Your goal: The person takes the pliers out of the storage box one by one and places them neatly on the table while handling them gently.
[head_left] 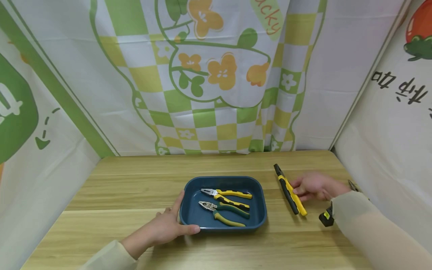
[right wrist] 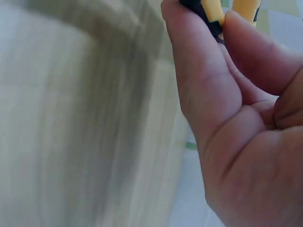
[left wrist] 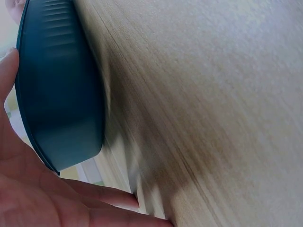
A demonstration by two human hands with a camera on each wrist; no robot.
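Observation:
A pair of pliers with yellow and black handles (head_left: 287, 190) is pinched between the thumb and fingers of my right hand (head_left: 314, 186), to the right of a blue tray (head_left: 223, 180). Only its handle ends (right wrist: 212, 10) show in the right wrist view. My left hand (head_left: 165, 227) rests at the tray's left front corner, thumb and forefinger touching the rim, other fingers stretched out beside the tray wall (left wrist: 61, 94). Inside the tray lie yellow-and-black pliers (head_left: 233, 193) and, in front of them, green-and-yellow pliers (head_left: 229, 222).
A small black tape measure (head_left: 326, 217) with a yellow-green label sits by the right forearm. Behind the right wrist, the metal tip of another tool (head_left: 352, 185) pokes out, mostly hidden. Printed curtains (head_left: 216, 123) enclose the back and sides of the wooden table (head_left: 135, 187).

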